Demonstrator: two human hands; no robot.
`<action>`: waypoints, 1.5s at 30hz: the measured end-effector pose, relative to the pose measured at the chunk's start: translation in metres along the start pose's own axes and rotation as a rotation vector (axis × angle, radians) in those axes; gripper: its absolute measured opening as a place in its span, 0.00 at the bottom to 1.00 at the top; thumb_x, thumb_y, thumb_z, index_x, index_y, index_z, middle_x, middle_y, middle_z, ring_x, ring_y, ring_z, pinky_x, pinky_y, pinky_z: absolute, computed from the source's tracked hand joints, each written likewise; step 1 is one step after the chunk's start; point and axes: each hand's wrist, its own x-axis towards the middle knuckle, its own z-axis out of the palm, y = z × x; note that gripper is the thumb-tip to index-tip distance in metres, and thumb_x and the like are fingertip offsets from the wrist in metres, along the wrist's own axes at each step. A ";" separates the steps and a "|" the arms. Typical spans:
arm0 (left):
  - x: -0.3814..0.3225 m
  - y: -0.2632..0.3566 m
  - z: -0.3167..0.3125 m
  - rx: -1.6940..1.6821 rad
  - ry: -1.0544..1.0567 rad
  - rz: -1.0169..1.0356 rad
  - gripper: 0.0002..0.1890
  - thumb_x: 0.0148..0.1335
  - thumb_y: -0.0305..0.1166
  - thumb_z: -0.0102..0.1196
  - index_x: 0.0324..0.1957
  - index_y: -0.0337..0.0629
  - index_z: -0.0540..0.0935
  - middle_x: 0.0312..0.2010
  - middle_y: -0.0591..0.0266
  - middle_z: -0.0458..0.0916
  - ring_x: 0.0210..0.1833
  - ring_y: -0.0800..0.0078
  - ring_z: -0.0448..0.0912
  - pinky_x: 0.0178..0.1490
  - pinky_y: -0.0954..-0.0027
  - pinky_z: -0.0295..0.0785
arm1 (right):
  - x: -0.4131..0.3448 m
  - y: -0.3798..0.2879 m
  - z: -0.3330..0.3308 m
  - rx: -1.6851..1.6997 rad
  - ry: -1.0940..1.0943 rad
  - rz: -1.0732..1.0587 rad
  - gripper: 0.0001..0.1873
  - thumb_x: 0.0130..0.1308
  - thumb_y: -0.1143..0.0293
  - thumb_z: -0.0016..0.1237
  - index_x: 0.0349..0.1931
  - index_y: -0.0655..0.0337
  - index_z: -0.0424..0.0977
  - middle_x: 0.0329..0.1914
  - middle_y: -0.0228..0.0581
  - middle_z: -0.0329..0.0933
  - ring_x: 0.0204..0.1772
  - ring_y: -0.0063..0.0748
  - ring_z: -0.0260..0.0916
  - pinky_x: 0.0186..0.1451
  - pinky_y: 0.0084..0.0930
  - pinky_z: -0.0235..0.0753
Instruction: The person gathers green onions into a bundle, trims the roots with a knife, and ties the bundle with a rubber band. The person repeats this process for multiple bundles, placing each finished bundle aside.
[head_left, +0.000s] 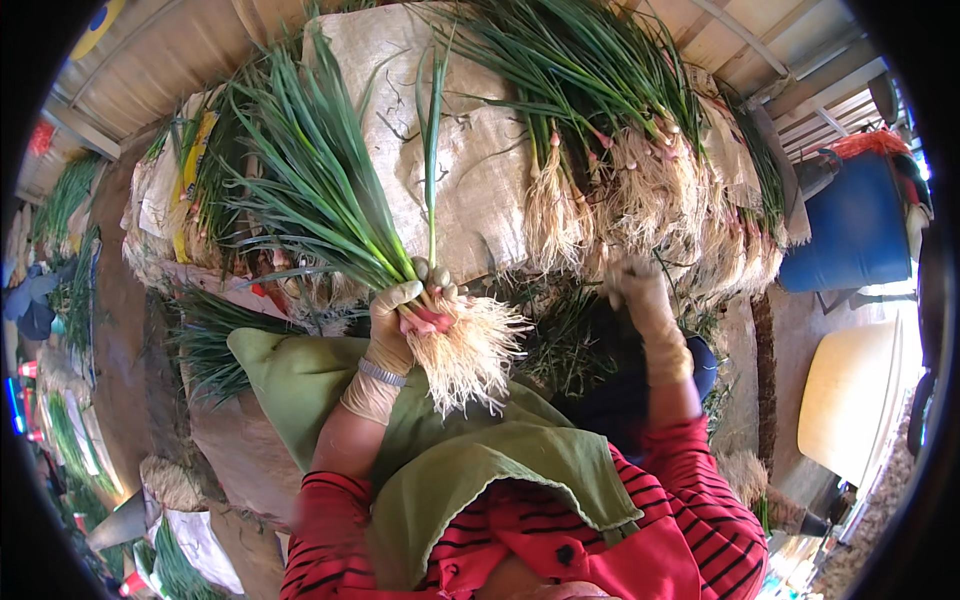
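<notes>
My left hand (405, 307), in a pale rubber glove with a metal-band watch at the wrist, is closed round a bunch of green garlic plants (360, 232). Their reddish bulbs and whitish roots (469, 349) stick out on its right, and the long leaves point up and left. My right hand (637, 289), gloved too and blurred, is near the root ends of a large pile of the same plants (652, 165); whether its fingers hold anything is not clear. Between the hands and beyond them, a beige woven sack cloth (465, 172) bears a few leaf scraps.
More bundled plants (210, 187) lie at the left. Leaf trimmings (570, 345) lie below the cloth's near edge. A blue barrel (851, 217) and a pale yellow tub (847, 397) stand at the right. A green apron (315, 390) covers the lap.
</notes>
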 end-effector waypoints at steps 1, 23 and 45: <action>0.000 0.001 -0.002 0.019 0.066 0.009 0.11 0.44 0.27 0.53 0.32 0.41 0.68 0.28 0.61 0.65 0.37 0.68 0.67 0.44 0.62 0.67 | -0.004 0.009 -0.013 0.085 -0.391 0.135 0.07 0.56 0.74 0.49 0.32 0.69 0.75 0.26 0.42 0.76 0.31 0.27 0.73 0.37 0.23 0.72; -0.001 -0.008 -0.007 0.077 0.152 -0.138 0.10 0.47 0.29 0.52 0.33 0.40 0.71 0.29 0.57 0.71 0.34 0.61 0.74 0.40 0.60 0.73 | 0.039 0.014 0.028 -0.938 -0.141 -0.116 0.08 0.59 0.71 0.43 0.36 0.63 0.74 0.30 0.45 0.76 0.35 0.39 0.76 0.33 0.30 0.75; -0.014 0.002 0.004 0.080 0.108 -0.242 0.15 0.49 0.31 0.52 0.39 0.33 0.71 0.28 0.57 0.73 0.34 0.63 0.72 0.40 0.62 0.70 | 0.095 -0.221 -0.017 -0.778 0.550 -1.214 0.11 0.58 0.66 0.45 0.40 0.60 0.72 0.33 0.38 0.75 0.36 0.32 0.71 0.42 0.25 0.70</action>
